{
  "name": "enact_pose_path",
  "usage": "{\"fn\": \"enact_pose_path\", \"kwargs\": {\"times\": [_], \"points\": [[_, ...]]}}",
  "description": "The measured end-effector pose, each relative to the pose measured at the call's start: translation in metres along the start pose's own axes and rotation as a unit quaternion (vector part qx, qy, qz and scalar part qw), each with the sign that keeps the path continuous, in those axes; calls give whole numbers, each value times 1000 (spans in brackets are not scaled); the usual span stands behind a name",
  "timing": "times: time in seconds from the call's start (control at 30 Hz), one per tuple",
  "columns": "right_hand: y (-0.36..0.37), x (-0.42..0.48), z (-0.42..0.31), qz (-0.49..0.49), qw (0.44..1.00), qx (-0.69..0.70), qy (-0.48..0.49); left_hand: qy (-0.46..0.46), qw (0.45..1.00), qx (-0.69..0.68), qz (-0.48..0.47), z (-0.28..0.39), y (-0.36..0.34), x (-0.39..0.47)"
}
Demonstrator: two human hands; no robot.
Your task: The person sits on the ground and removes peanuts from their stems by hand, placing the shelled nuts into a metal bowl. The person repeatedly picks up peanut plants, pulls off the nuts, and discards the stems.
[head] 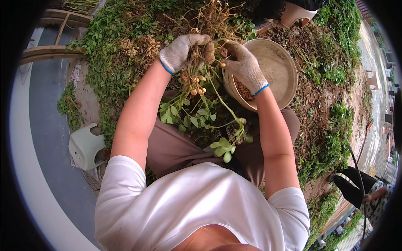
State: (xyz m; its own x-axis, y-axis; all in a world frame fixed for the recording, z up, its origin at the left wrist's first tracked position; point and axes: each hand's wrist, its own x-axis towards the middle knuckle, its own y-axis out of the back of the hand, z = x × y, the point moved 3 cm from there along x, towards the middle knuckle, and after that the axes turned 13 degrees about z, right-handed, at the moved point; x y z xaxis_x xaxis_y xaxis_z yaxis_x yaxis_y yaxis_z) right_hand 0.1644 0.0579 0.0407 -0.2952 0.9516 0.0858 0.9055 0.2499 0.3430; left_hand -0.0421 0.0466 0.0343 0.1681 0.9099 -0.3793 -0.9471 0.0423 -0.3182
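Both my hands wear knitted work gloves with blue cuffs. My left hand (182, 51) grips the root end of an uprooted peanut plant (201, 113), whose leafy stems hang down towards my lap. Opposite it, my right hand (243, 62) has its thumb and fingers at the roots beside a few soil-covered peanut pods (209, 52); whether it is closed on a pod is not clear. More pods (198, 91) dangle below my left hand. A round pale bucket (290, 72) stands behind my right wrist, with picked peanuts (243, 89) visible inside.
Heaped peanut plants (110, 72) lie on the left, some with pods (150, 45) attached. A pale plastic stool (84, 146) stands at lower left. Near another stool (296, 14) at the top is a person in dark clothes. Another person (373, 197) at lower right holds a dark hose or pole.
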Motion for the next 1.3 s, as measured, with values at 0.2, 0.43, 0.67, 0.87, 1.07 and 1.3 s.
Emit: {"fn": "enact_pose_path", "kwargs": {"times": [0.2, 0.43, 0.67, 0.87, 1.07, 1.3], "points": [[-11, -1, 15, 2, 977, -204, 57, -5, 999, -52, 6, -1, -10, 0], [1, -9, -8, 69, 984, 76, -147, -81, 983, 46, 157, -11, 37, 40], [-2, -22, -14, 69, 959, 242, -131, -92, 958, 86, 257, -13, 11, 39], [30, -25, -17, 62, 973, 154, -160, -26, 940, 44, 338, -1, 35, 43], [56, -7, 12, 213, 898, -334, 190, -49, 956, 7, 290, -7, 18, 38], [22, -13, 15, -8, 987, 61, -151, -32, 954, 2, 299, 3, -13, 25]]}}
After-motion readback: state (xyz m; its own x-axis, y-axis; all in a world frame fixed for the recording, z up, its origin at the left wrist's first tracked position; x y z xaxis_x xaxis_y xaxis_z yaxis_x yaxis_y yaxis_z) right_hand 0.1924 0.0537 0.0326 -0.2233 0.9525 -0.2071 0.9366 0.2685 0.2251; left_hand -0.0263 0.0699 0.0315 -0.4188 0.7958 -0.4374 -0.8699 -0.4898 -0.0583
